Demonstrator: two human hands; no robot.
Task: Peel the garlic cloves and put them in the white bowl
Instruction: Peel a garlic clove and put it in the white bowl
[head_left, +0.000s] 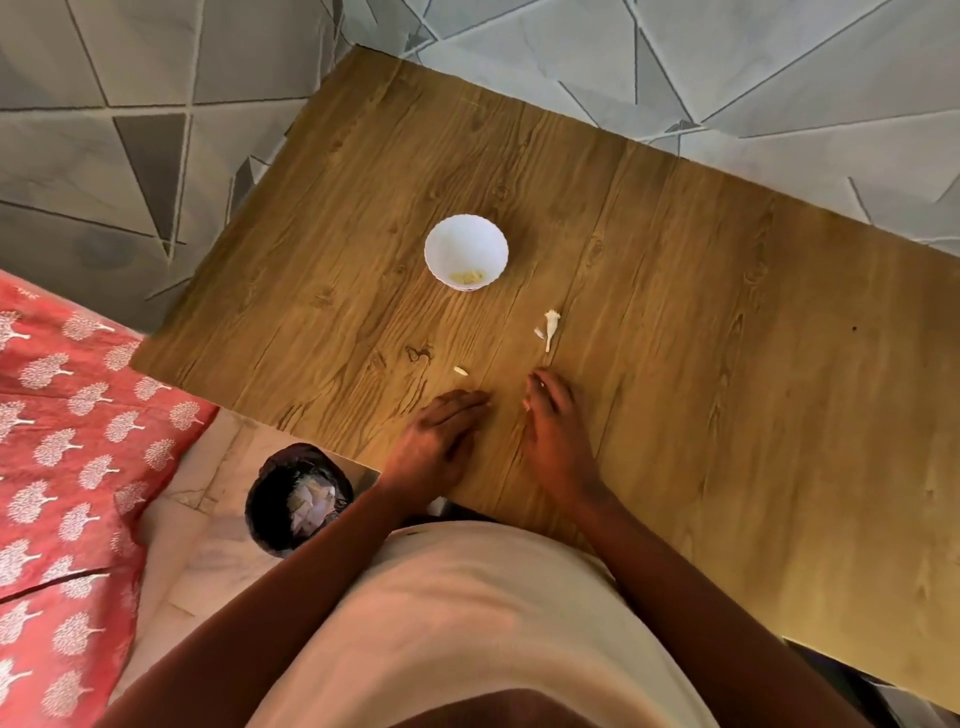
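**White scraps near the table edge, and little left to peel**

Wood grain runs under both my hands on the table (675, 322), and I take the white bowl (466, 251) as my landmark. It stands well beyond my fingertips, near the middle of the surface, with a few pale peeled garlic cloves (469, 277) lying at its bottom on the side nearest me.

My left hand (439, 441) lies flat and empty on the wood, fingers together and stretched toward the bowl. My right hand (556, 436) is curled, fingers drawn in narrow; I see a pale speck at its fingertips, but I cannot tell whether I am pinching a clove, a bit of skin, or nothing.

Between the bowl and my right hand lies a garlic stem with papery skin (550, 327). A small pale sliver (460, 370) sits between the bowl and my left hand, closer to the hand.

What I think could go wrong: something so small in my right fingers slips out easily on the way to the bowl. My flat left hand could sweep the sliver off the near edge. I might also drop skin into the bowl, since scraps and cloves look alike in this light. The bin (298, 501) stands on the floor, far from the bowl, beside my left forearm, so carried skins could scatter
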